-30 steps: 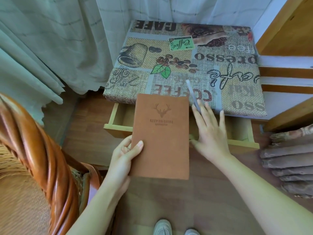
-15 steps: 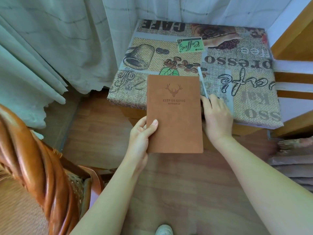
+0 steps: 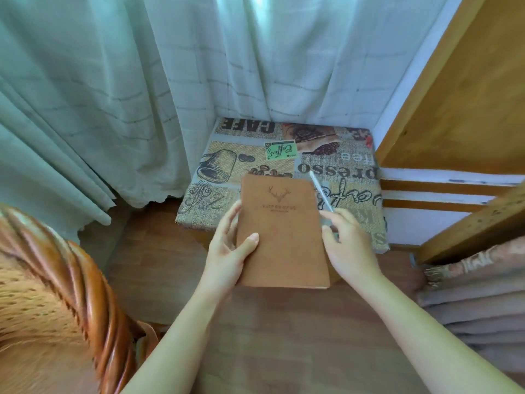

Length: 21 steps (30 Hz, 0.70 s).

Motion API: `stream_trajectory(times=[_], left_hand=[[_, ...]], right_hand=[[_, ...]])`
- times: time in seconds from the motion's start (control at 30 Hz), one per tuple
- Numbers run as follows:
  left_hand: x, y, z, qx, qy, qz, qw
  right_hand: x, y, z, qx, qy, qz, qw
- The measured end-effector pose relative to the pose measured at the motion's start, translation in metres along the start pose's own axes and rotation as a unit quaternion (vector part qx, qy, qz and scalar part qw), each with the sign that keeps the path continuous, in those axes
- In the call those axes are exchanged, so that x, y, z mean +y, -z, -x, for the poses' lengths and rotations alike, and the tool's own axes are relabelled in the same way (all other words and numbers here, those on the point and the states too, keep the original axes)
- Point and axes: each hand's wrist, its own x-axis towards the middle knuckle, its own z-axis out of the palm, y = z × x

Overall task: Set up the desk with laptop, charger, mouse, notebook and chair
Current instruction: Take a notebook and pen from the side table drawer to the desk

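— Holding what, the left hand (image 3: pixel 227 248)?
— A brown notebook (image 3: pixel 281 234), thumb clamped on its cover, above the front edge of the coffee-print table (image 3: pixel 326 155).
— And the right hand (image 3: pixel 348 245)?
— Fingers pinch a white pen (image 3: pixel 321 191) — just beside the notebook.

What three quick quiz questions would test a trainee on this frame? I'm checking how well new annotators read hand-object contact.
1. True or false: the left hand holds the brown notebook by its left edge.
2. What does the right hand hold? A) a mouse B) a white pen C) a charger
3. Fill in: the notebook's cover shows a ____ head emblem.

Key: 1 true; 2 B, the white pen points up over the coffee-print cloth; 3 deer.
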Motion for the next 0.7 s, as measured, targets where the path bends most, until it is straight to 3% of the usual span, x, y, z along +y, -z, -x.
stream_trajectory(times=[0.1,0.27,0.47,0.7], left_hand=[[0.045,-0.027,0.027,-0.05,-0.049,-0.117,0.991],[0.124,-0.09,0.071,-0.108,-0.144,-0.199,0.963],[0.209,-0.18,0.112,-0.149,-0.189,-0.165,0.957],[0.269,-0.267,0.119,-0.248,-0.25,-0.173,0.92]], right_hand=[[-0.018,0.055,0.022,0.023,0.003,-0.012,1.0],[-0.052,0.164,0.049,0.082,0.016,-0.022,0.996],[-0.092,0.293,0.076,0.171,0.053,-0.007,0.984],[-0.109,0.395,0.096,0.3,0.053,-0.004,0.952]])
